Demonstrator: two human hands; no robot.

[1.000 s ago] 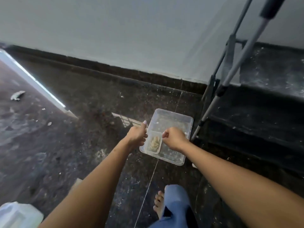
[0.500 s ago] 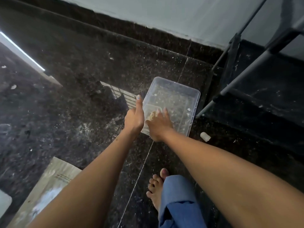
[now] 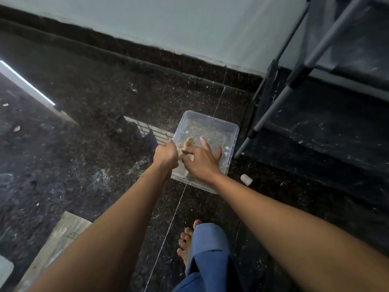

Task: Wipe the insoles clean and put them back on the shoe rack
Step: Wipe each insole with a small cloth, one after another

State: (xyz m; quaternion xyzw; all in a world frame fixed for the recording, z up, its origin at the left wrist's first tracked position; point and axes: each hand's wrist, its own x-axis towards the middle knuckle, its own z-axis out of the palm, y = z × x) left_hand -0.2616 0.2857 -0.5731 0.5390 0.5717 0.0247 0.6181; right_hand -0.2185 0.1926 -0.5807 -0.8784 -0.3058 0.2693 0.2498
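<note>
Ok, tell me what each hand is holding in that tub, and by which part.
The left hand grips the near end of a beige cloth over the clear tub. The right hand pinches its middle, other fingers spread.

Both forearms are bare, with no sleeves, watch or rings showing on the left hand (image 3: 166,154) or the right hand (image 3: 201,163). A blue trouser leg (image 3: 210,258) covers the leg beside a bare foot (image 3: 186,243).
</note>
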